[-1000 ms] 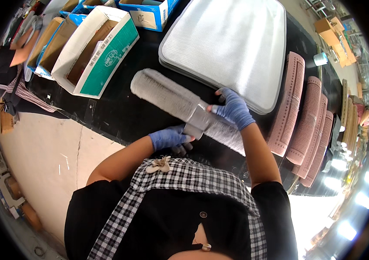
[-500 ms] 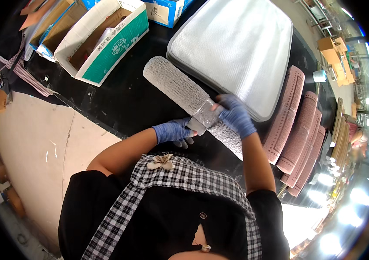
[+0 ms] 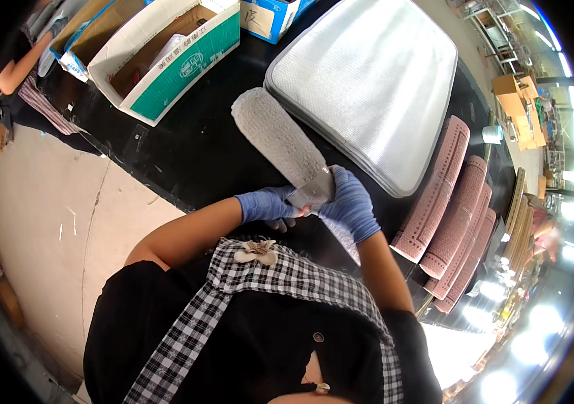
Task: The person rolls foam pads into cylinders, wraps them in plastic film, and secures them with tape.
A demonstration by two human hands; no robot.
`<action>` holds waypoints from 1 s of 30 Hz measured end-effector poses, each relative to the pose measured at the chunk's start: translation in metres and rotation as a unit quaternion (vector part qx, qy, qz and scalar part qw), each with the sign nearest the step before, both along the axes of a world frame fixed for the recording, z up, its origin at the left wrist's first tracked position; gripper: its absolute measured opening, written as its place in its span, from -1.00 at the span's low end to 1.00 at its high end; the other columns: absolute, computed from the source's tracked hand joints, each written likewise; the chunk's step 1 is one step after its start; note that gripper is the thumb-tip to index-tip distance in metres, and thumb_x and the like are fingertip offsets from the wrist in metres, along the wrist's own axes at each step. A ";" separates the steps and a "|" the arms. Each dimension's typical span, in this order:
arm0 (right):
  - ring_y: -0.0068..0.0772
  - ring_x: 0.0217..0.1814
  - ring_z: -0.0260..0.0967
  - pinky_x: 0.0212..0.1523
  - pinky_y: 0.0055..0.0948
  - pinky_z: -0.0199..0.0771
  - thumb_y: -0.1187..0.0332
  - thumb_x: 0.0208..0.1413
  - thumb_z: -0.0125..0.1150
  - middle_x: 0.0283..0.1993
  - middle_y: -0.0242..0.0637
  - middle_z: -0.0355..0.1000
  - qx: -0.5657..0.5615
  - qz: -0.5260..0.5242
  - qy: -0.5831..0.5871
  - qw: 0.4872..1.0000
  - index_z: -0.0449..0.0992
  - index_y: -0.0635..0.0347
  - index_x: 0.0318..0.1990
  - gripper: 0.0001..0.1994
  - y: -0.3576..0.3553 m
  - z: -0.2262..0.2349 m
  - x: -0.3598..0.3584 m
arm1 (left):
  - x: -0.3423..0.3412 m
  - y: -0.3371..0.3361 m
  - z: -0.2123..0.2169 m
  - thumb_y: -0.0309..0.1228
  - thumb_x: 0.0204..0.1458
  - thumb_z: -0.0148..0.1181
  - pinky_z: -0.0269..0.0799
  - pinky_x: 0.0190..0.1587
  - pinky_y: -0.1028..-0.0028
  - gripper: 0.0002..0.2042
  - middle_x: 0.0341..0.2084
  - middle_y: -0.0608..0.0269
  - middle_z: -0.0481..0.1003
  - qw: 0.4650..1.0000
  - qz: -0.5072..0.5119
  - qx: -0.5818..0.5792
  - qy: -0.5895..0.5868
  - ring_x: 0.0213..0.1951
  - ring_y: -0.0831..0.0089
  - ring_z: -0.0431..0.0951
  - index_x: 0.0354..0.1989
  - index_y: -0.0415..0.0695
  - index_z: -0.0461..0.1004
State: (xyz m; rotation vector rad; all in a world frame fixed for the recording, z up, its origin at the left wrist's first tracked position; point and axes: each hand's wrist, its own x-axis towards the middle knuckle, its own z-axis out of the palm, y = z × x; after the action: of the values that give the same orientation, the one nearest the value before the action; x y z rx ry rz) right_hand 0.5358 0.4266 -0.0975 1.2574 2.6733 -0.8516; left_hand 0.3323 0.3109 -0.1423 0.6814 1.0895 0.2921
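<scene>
A grey, fluffy rolled mat (image 3: pixel 279 138) lies slantwise across the black table in front of me. Around its middle runs a shiny, greyish band (image 3: pixel 315 188). My right hand (image 3: pixel 349 202), in a blue glove with bare fingertips, is wrapped round the roll at the band. From the left, my left hand (image 3: pixel 270 206), gloved the same way, pinches the band's edge; its fingertips meet those of the right hand. The roll's near end is partly hidden behind my right hand and forearm.
Beyond the roll lies a stack of mats (image 3: pixel 374 81), pale backing up. Several pink rolled mats (image 3: pixel 432 188) lie at the right, near a small pale cup-shaped thing (image 3: pixel 492 135). A green-and-white box (image 3: pixel 179 67) and a blue box (image 3: pixel 267 17) stand far left, beside another person's arm (image 3: pixel 21 67).
My right hand has come down and closed round the roll at the band. The roll has turned a little more upright. At the far left, another person's arm has come into view.
</scene>
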 end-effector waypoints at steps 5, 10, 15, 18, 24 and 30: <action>-0.03 -0.01 0.55 0.08 -0.26 0.52 -0.04 -0.32 0.67 -0.08 -0.05 0.57 -0.254 -0.049 0.060 0.964 0.44 0.28 0.16 -0.12 -0.028 -0.017 0.011 | -0.016 -0.041 -0.037 -0.24 0.20 0.25 0.50 0.01 0.36 -0.70 -0.08 0.07 0.63 0.970 -0.092 0.225 0.014 -0.12 0.36 0.59 -0.05 -0.19 0.64; -0.08 -0.08 0.47 0.09 -0.20 0.48 -0.02 -0.29 0.65 -0.08 -0.16 0.51 0.139 -0.026 0.115 0.983 0.48 0.17 0.12 -0.21 0.002 -0.004 0.029 | 0.004 -0.022 -0.038 -0.26 0.26 0.18 0.51 -0.02 0.34 -0.71 -0.20 0.18 0.64 0.997 0.026 0.009 -0.076 -0.08 0.41 0.58 0.01 -0.14 0.62; 0.20 0.48 -0.01 0.47 0.14 -0.10 -0.26 -0.01 0.28 0.42 0.16 0.06 0.157 -0.058 -0.037 0.985 0.00 0.43 0.42 0.07 -0.069 -0.010 0.005 | 0.020 0.014 -0.031 -0.15 0.30 0.12 0.57 -0.22 0.47 -0.68 -0.34 0.26 0.63 0.996 -0.044 0.069 -0.024 -0.34 0.46 0.59 0.07 -0.06 0.58; 0.18 0.48 0.00 0.47 0.15 -0.12 -0.30 -0.06 0.30 0.41 0.14 0.09 0.217 -0.053 -0.027 0.974 0.02 0.47 0.40 0.11 -0.061 -0.012 -0.018 | 0.029 -0.015 -0.115 -0.25 0.25 0.22 0.55 -0.17 0.51 -0.72 -0.26 0.20 0.62 0.835 0.018 0.544 0.076 -0.19 0.49 0.59 0.02 -0.14 0.57; 0.08 0.41 0.09 0.42 0.08 -0.04 -0.28 -0.12 0.36 0.37 0.05 0.16 0.198 -0.161 -0.040 0.966 0.11 0.28 0.40 0.06 -0.048 -0.032 0.010 | 0.027 -0.008 -0.019 -0.28 0.17 0.27 0.50 -0.08 0.41 -0.76 -0.30 0.22 0.62 0.940 0.096 0.225 -0.236 -0.24 0.49 0.58 -0.29 -0.24 0.59; 0.05 0.38 0.10 0.39 0.14 -0.02 -0.28 -0.11 0.34 0.32 0.05 0.18 0.208 -0.151 -0.066 0.964 0.13 0.28 0.38 0.03 -0.044 -0.035 -0.008 | -0.001 -0.021 0.075 -0.09 -0.01 0.38 0.51 -0.23 0.42 -0.55 -0.35 0.09 0.59 0.928 0.060 0.143 -0.338 -0.30 0.40 0.59 -0.30 -0.34 0.53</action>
State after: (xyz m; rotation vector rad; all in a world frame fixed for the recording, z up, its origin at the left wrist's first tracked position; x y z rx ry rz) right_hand 0.5275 0.3826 -0.1325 1.7722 2.6751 -0.2067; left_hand 0.3311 0.2901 -0.0669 0.6960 0.4252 0.7424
